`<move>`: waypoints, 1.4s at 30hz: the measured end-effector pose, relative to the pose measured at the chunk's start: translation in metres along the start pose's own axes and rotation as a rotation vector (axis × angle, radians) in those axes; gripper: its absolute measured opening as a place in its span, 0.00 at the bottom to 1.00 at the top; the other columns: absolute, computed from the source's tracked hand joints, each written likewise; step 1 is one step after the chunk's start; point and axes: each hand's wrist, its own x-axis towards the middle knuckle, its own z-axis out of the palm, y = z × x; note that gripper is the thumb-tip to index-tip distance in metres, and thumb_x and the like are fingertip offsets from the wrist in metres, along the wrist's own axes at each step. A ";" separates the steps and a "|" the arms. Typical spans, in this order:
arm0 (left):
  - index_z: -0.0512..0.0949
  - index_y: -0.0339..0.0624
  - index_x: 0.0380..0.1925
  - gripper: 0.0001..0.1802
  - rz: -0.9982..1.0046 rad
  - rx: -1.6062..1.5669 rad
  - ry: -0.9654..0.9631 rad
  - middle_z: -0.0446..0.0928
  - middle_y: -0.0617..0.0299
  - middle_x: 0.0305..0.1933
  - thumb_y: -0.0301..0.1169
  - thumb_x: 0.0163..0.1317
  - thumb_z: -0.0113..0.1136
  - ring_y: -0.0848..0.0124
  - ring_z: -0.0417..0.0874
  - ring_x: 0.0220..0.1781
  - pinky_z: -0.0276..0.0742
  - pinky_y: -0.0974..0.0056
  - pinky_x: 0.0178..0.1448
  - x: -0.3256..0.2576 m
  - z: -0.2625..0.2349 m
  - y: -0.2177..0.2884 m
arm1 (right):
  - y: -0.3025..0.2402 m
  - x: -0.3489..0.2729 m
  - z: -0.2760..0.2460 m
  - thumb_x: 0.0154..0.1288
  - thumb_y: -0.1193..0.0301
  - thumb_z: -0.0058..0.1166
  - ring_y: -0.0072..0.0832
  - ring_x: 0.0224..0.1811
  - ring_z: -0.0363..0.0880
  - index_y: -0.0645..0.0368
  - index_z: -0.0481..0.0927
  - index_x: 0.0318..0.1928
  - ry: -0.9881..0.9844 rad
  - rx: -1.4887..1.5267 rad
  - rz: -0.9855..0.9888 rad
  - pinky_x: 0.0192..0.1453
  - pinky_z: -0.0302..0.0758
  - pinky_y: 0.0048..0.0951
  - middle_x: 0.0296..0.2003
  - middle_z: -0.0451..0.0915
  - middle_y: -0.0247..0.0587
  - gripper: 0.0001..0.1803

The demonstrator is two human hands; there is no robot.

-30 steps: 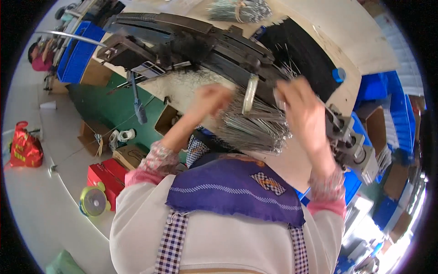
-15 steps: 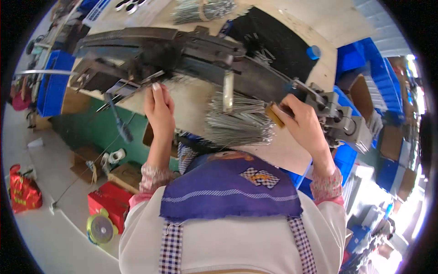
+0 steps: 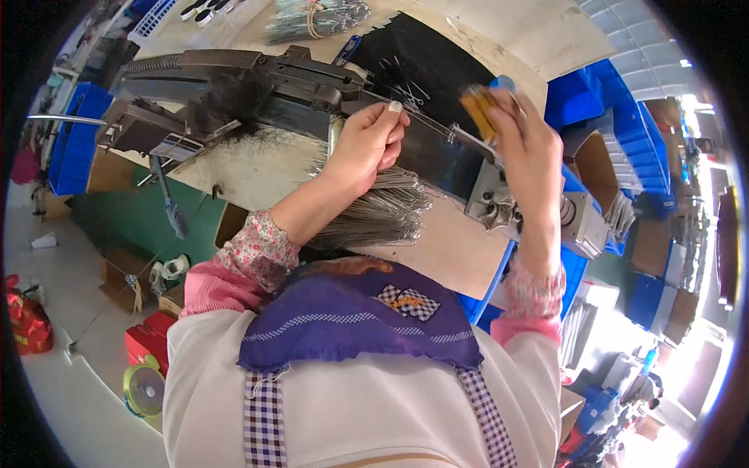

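Observation:
My left hand [image 3: 368,147] is closed in a pinch above the machine's dark metal bar. A thin metal wire [image 3: 427,122] runs rightward from its fingertips; where it ends is hard to make out. My right hand [image 3: 530,144], raised near the machine's right end, grips a yellow-brown block [image 3: 478,113] smeared by motion. Below my left hand lies a thick bundle of thin metal wires [image 3: 382,210], partly hidden by that wrist. The long dark metal machine [image 3: 308,82] stretches across the bench beyond my hands.
Several loose wires [image 3: 406,93] lie on a black mat [image 3: 437,58] behind the machine. Another tied wire bundle [image 3: 316,19] is at the far edge. Blue bins [image 3: 577,101] stand to the right, a metal clamp-like block [image 3: 585,222] at the bench's right end. A green fan [image 3: 145,388] is on the floor.
My left hand has moved right and away from the machine's left part to its middle. My right hand has lifted forward with the yellow-brown block. The view has shifted slightly.

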 end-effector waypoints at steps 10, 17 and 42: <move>0.72 0.40 0.31 0.13 -0.052 0.062 -0.126 0.61 0.72 0.18 0.36 0.73 0.48 0.81 0.57 0.14 0.49 0.72 0.17 0.010 0.015 -0.018 | -0.006 0.031 0.027 0.63 0.76 0.52 0.40 0.32 0.82 0.62 0.78 0.46 -0.120 0.042 -0.176 0.40 0.79 0.31 0.36 0.82 0.50 0.11; 0.73 0.41 0.32 0.12 0.154 -0.001 0.048 0.61 0.72 0.18 0.36 0.73 0.47 0.81 0.57 0.15 0.52 0.72 0.18 0.000 -0.003 -0.010 | 0.015 0.047 0.053 0.60 0.78 0.50 0.48 0.42 0.80 0.59 0.80 0.48 -0.327 -0.122 -0.178 0.46 0.77 0.41 0.39 0.81 0.53 0.15; 0.55 0.24 0.60 0.45 -0.086 -0.779 -0.183 0.59 0.38 0.65 0.62 0.68 0.35 0.50 0.59 0.71 0.54 0.52 0.76 -0.009 -0.002 0.022 | 0.019 0.055 0.029 0.62 0.68 0.52 0.44 0.45 0.73 0.59 0.77 0.54 -0.378 -0.545 -0.435 0.51 0.71 0.39 0.44 0.75 0.53 0.20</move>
